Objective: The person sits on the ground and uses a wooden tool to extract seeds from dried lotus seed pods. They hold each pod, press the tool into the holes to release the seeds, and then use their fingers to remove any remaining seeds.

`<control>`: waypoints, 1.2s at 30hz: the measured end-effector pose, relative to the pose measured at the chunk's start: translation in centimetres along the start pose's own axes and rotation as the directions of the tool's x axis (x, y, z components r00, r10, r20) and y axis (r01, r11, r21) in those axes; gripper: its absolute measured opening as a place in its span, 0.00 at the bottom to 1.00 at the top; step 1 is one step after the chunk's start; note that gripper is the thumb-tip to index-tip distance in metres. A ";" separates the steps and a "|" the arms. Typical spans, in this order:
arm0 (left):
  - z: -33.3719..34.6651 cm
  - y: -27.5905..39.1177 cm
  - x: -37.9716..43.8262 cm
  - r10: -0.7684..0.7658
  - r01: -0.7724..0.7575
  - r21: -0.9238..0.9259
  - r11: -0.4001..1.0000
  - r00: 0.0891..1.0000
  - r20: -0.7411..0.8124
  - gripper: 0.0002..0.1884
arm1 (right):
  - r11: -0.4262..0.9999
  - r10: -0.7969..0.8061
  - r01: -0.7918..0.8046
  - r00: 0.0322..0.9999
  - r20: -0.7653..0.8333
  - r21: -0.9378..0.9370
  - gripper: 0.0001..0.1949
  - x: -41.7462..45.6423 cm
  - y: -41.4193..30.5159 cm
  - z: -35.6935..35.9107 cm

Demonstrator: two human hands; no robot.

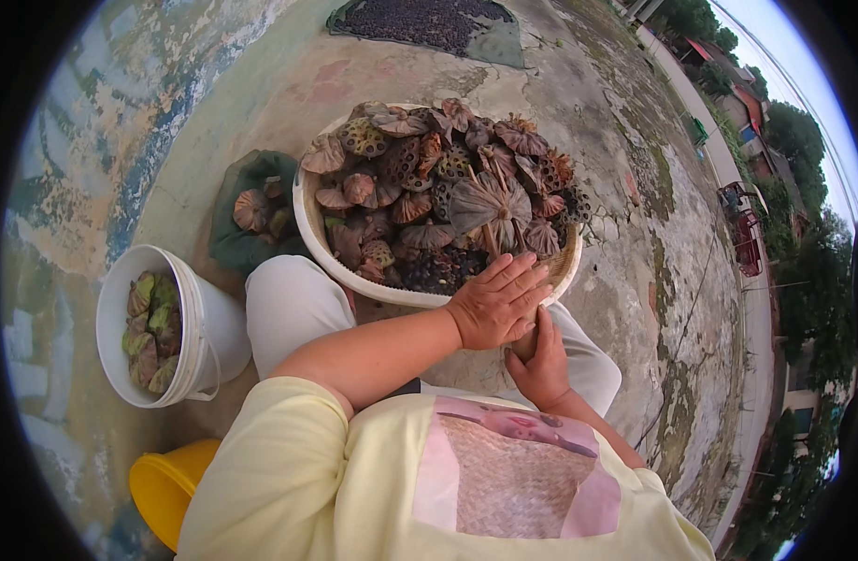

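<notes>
A wide, pale-rimmed basket [373, 289] in front of me is heaped with dried lotus seed pods [408, 203]; dark loose seeds [439, 272] lie at its near side. My left hand [495, 301] reaches across the basket's near rim, back upward and fingers close together; its palm is hidden. Just below it, my right hand [547, 361] holds a brown object [524, 345] between thumb and fingers. Most of that object is covered by the hands, so its kind is unclear. One large upturned pod [492, 207] rests on the heap beyond my fingers.
At left stands a white bucket [219, 336] with greenish pods [152, 329] in it. Beside the basket, a dark green mesh bag [226, 235] holds more pods. A yellow bucket [166, 484] lies near my left side. Dark seeds [422, 24] are spread on a green sheet [495, 48] farther off.
</notes>
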State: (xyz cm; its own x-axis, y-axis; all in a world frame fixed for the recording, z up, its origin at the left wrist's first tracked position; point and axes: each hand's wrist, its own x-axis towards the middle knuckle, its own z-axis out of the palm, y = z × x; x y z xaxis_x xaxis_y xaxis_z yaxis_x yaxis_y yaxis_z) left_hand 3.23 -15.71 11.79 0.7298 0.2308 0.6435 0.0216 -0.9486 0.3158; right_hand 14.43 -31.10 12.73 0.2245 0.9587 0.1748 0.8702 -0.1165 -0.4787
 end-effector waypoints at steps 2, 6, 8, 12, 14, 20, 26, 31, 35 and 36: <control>2.2 -0.2 -1.5 -0.058 0.065 -0.051 0.997 0.990 0.127 0.30 | 0.988 0.157 -0.156 0.971 0.179 -0.020 0.46 -0.3 0.4 0.7; 5.7 -1.2 -4.7 -0.167 0.195 -0.022 0.981 0.887 0.430 0.31 | 0.940 0.339 -0.285 0.833 0.437 -0.185 0.48 0.4 0.9 0.8; 4.6 -1.3 -3.3 -0.200 0.259 -0.054 0.964 0.846 0.494 0.31 | 0.952 0.303 -0.260 0.869 0.391 -0.159 0.47 0.3 1.0 0.0; 0.7 -0.3 -0.6 -0.038 0.043 -0.053 0.998 0.995 0.093 0.30 | 0.994 0.093 -0.085 0.989 0.111 -0.075 0.46 0.5 0.4 -1.2; 0.2 -0.1 -0.1 0.049 -0.048 -0.027 0.998 0.999 0.012 0.30 | 0.998 0.050 -0.048 0.998 0.040 -0.042 0.46 0.1 0.0 -1.2; 6.1 -1.5 -4.0 -0.233 0.241 0.036 0.970 0.869 0.437 0.29 | 0.950 0.313 -0.269 0.827 0.468 -0.159 0.47 1.5 1.0 -0.6; -0.4 0.1 0.3 0.033 -0.033 -0.021 0.999 0.999 0.003 0.28 | 1.000 0.000 0.001 0.999 0.039 -0.030 0.45 0.4 -0.2 -1.8; 6.1 -1.6 -5.6 -0.156 0.173 -0.006 0.985 0.903 0.401 0.31 | 0.930 0.367 -0.328 0.805 0.466 -0.166 0.48 -0.2 0.7 1.0; 4.3 -1.4 -4.1 -0.138 0.155 0.006 0.988 0.859 0.492 0.32 | 0.930 0.365 -0.332 0.799 0.477 -0.156 0.48 0.0 0.8 0.9; 4.3 -1.5 -4.2 -0.141 0.161 0.002 0.987 0.863 0.485 0.32 | 0.930 0.365 -0.333 0.800 0.475 -0.154 0.48 0.3 0.7 1.0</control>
State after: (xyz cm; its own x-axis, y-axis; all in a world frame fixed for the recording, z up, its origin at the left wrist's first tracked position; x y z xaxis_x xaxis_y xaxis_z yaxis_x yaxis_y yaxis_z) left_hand 3.10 -16.19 5.65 0.9581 0.2283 0.1728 0.1398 -0.8996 0.4137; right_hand 14.67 -30.69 11.62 0.2892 0.8480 -0.4441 0.8024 -0.4678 -0.3707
